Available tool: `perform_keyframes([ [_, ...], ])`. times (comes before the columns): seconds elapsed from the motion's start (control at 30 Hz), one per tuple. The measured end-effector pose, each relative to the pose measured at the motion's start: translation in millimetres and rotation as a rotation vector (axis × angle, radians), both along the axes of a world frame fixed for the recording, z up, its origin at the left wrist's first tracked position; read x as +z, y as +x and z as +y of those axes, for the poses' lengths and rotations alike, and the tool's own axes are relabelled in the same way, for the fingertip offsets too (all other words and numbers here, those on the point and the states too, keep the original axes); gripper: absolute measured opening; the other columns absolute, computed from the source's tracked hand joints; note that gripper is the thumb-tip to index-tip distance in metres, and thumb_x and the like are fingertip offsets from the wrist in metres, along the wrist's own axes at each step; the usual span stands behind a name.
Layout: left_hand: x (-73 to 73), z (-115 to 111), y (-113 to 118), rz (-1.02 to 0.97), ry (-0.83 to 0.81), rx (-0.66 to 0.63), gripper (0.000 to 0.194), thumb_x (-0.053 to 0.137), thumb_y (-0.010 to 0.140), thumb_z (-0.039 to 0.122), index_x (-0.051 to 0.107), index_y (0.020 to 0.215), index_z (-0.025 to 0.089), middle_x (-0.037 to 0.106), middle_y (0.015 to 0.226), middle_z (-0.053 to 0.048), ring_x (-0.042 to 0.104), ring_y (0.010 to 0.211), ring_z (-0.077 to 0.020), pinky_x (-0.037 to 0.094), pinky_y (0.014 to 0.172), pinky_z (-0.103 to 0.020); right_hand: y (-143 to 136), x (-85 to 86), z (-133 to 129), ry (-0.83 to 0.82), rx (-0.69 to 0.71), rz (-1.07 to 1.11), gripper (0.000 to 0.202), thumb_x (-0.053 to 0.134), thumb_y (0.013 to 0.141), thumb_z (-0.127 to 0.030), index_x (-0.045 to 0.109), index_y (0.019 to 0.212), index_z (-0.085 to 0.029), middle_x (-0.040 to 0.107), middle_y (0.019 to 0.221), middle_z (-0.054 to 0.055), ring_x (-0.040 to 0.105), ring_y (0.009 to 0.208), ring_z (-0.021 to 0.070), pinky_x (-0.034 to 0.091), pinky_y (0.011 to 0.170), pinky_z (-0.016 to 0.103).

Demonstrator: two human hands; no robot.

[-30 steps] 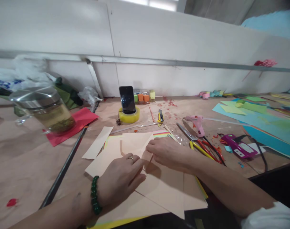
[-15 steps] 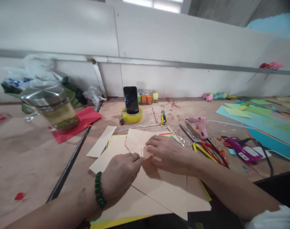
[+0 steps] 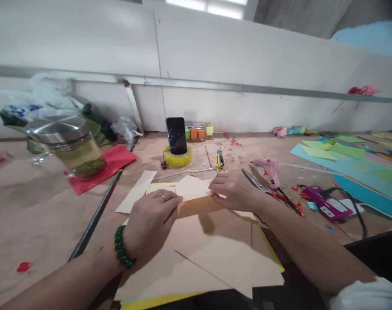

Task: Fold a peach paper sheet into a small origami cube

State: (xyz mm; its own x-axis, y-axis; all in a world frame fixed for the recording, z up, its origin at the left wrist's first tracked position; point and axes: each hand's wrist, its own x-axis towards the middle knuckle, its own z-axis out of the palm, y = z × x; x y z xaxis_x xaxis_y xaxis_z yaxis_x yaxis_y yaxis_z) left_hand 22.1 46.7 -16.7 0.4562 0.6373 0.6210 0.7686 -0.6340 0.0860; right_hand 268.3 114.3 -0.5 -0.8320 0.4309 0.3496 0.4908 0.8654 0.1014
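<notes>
Peach paper [image 3: 194, 188] spans the left hand [image 3: 153, 220] and right hand [image 3: 235, 191], fingers pinching its two sides, probably to keep it straight. The stack [image 3: 217, 254] beneath, at the bench's [image 3: 47, 215] near edge, seems a flat support. Palms face down, forearms slanting inward.

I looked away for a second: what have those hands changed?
The left hand moved left; the right hand moved slightly right and farther away. The pale sheet now spans the wider gap, held by both. The phone, jar and glue gun stayed put.
</notes>
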Motion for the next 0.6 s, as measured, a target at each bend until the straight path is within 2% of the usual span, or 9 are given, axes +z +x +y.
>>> perform_keyframes([
  [0.1, 5.1, -5.8, 6.1, 0.074, -0.001, 0.054, 0.036, 0.052, 0.078, 0.007, 0.063, 0.111, 0.013, 0.068, 0.108, -0.013, 0.06, 0.1, -0.0286, 0.05, 0.087, -0.045, -8.6, -0.3, -14.8, 0.086, 0.007, -0.119, 0.018, 0.052, 0.079, -0.008, 0.061, 0.065, -0.016, 0.061, 0.064, 0.004, 0.051, 0.061, 0.016, 0.033, 0.058, 0.029],
  [0.17, 5.9, -11.7, 12.1, 0.144, -0.004, 0.024, 0.038, 0.053, 0.078, 0.009, 0.061, 0.115, 0.013, 0.066, 0.107, -0.014, 0.058, 0.096, -0.0294, 0.051, 0.083, -0.046, -16.7, -1.6, -29.3, 0.112, 0.009, -0.168, 0.018, 0.052, 0.08, -0.007, 0.061, 0.067, -0.016, 0.06, 0.063, 0.004, 0.05, 0.059, 0.0168, 0.03, 0.055, 0.03],
  [0.3, -0.7, -16.0, 17.8, 0.315, -0.03, -0.051, 0.019, 0.05, 0.081, 0.005, 0.063, 0.088, 0.018, 0.064, 0.079, -0.006, 0.056, 0.068, -0.021, 0.048, 0.058, -0.032, -27.6, 0.3, -49.4, 0.129, 0.095, -0.162, 0.016, 0.052, 0.083, -0.008, 0.061, 0.073, -0.015, 0.06, 0.066, 0.005, 0.05, 0.063, 0.0187, 0.031, 0.056, 0.031],
  [0.37, -4.7, -13.4, 15.4, 0.346, -0.04, -0.048, 0.021, 0.049, 0.079, 0.001, 0.061, 0.08, 0.018, 0.062, 0.073, -0.003, 0.055, 0.063, -0.0192, 0.045, 0.054, -0.03, -27.9, 3.3, -48.8, 0.061, 0.13, -0.171, 0.011, 0.055, 0.082, -0.009, 0.063, 0.078, -0.014, 0.062, 0.071, 0.005, 0.051, 0.068, 0.0194, 0.034, 0.059, 0.031],
  [0.47, -6.3, -7.8, 8.9, 0.321, -0.096, -0.038, 0.022, 0.05, 0.081, 0.001, 0.062, 0.085, 0.019, 0.065, 0.078, -0.002, 0.057, 0.068, -0.0192, 0.047, 0.058, -0.029, -22.8, 5.9, -37.4, -0.135, 0.123, -0.181, 0.009, 0.059, 0.079, -0.007, 0.066, 0.08, -0.014, 0.066, 0.08, 0.006, 0.053, 0.077, 0.019, 0.04, 0.068, 0.03],
  [0.6, -1.3, -4.9, 5.4, 0.353, -0.291, -0.028, 0.018, 0.053, 0.083, 0.005, 0.064, 0.083, 0.019, 0.067, 0.085, -0.004, 0.059, 0.08, -0.022, 0.051, 0.065, -0.032, -15.6, 0.2, -25.5, -0.412, 0.132, -0.092, 0.015, 0.06, 0.078, -0.005, 0.07, 0.081, -0.017, 0.069, 0.085, 0.003, 0.057, 0.083, 0.0154, 0.043, 0.075, 0.026],
])
